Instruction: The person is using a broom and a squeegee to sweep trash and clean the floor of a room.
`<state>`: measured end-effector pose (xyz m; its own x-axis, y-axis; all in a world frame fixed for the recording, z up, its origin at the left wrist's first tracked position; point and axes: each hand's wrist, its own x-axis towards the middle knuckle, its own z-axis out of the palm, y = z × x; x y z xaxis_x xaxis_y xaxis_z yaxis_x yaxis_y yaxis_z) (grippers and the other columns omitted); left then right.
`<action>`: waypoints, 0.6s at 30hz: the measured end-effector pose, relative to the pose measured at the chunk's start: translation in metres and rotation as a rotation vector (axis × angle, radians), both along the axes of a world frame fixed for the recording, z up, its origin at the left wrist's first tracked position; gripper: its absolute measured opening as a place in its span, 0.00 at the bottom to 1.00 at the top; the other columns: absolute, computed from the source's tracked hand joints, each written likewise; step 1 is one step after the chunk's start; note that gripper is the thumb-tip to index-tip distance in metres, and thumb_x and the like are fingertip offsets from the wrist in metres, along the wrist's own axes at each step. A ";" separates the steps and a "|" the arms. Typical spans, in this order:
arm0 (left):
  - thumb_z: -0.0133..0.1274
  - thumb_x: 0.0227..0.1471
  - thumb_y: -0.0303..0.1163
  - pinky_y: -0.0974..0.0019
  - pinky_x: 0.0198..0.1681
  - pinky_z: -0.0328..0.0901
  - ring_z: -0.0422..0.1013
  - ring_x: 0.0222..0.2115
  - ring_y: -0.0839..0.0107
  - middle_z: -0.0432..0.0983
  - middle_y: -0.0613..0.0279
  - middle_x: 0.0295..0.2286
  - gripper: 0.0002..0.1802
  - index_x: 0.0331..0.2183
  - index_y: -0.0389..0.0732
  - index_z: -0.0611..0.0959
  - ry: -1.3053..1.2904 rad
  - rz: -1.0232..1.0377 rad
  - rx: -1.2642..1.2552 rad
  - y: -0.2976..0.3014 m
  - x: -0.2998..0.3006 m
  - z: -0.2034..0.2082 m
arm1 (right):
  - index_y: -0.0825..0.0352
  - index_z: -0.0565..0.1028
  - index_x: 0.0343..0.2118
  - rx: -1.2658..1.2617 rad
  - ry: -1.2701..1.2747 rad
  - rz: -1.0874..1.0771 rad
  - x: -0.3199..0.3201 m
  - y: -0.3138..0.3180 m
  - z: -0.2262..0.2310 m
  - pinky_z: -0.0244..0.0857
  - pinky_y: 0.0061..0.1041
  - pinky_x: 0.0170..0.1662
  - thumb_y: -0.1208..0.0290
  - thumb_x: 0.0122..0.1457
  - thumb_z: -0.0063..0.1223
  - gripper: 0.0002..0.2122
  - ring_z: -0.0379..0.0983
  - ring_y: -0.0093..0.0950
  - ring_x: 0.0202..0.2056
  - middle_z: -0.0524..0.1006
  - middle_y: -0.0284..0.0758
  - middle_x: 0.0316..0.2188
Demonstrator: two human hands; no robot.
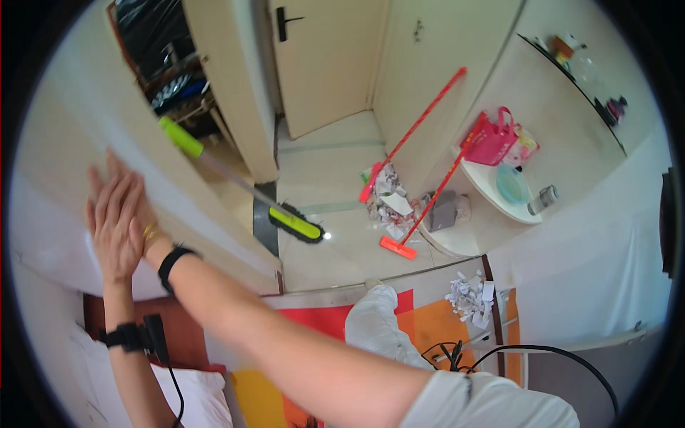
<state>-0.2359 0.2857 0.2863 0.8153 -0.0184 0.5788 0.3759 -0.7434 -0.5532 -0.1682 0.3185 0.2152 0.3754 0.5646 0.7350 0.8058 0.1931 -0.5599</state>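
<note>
From where I sit, both hands are together, up by the wall [64, 146] and well apart from the tools on the floor. The left hand [114, 228] has its back to me, fingers long and nearly straight. The right hand [148, 217] lies against it on the inner side, largely covered, so I can't tell how far its fingers are spread. I see nothing held in either, though the space between the palms is hidden from me.

The green mop [235, 181] is the tool nearest them, off to their right, and of the two the right hand is closer. Its long axis slants: the grip end is on the hands' side, just beside the wall's edge, and the shaft runs off rightward to the fringed head on the tiles. Farther right of the hands are two red brooms [426, 120] [434, 198], with paper scraps [391, 203] between their heads.
</note>
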 end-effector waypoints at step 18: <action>0.47 0.39 0.27 0.51 0.50 0.45 0.57 0.45 0.57 0.63 0.53 0.41 0.23 0.42 0.43 0.67 0.158 0.382 -1.194 -0.157 0.149 -0.298 | 0.69 0.69 0.29 -1.078 0.009 -1.109 0.564 -0.450 -0.319 0.58 0.29 0.33 0.76 0.43 0.42 0.08 0.65 0.35 0.29 0.70 0.39 0.26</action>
<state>-0.0865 0.1291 -0.0114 0.7149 0.6985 -0.0317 0.6676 -0.6683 0.3281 0.3956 -0.1316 -0.1037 0.9524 0.2520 0.1716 0.2626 -0.9640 -0.0418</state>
